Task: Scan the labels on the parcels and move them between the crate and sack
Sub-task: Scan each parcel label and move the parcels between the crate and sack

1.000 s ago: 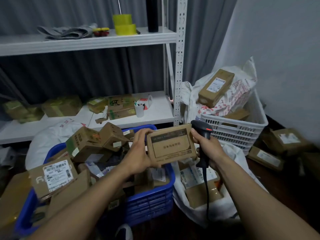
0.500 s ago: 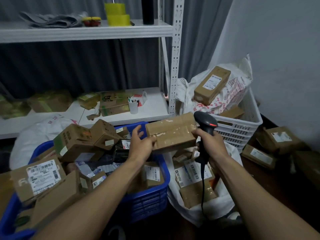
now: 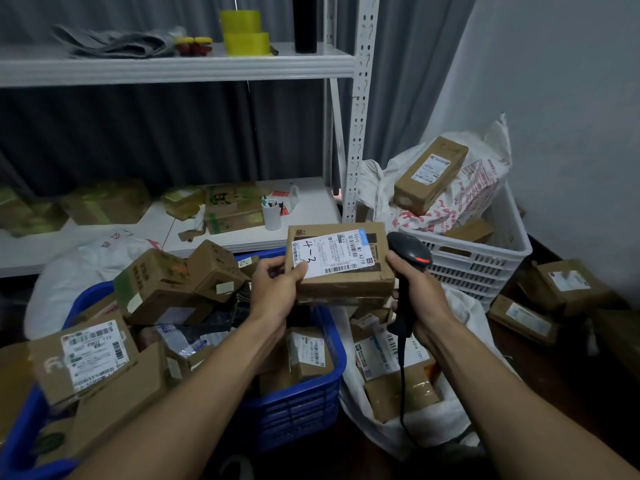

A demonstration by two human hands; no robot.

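My left hand (image 3: 277, 289) grips the left edge of a flat cardboard parcel (image 3: 346, 282), thumb on its white label (image 3: 334, 252), which faces up and reads "4-3". Right beside the parcel, my right hand (image 3: 420, 289) holds a black barcode scanner (image 3: 408, 252) upright, with a red light lit on its head and its cable hanging down. The parcel hovers above the blue crate (image 3: 294, 407), which is full of boxes. A white sack (image 3: 460, 313) with several labelled parcels lies open under my right hand.
A white crate (image 3: 485, 261) at the right holds a printed bag and a long box (image 3: 429, 174). Loose parcels (image 3: 564, 285) lie on the dark floor at the far right. A white shelf unit (image 3: 173, 64) stands behind, with boxes and a cup (image 3: 271, 214) on its lower board.
The parcel has been turned over between my hands: first a printed side showed, then a taped side, and now the white label faces up. Both hands stayed close together above the crate.
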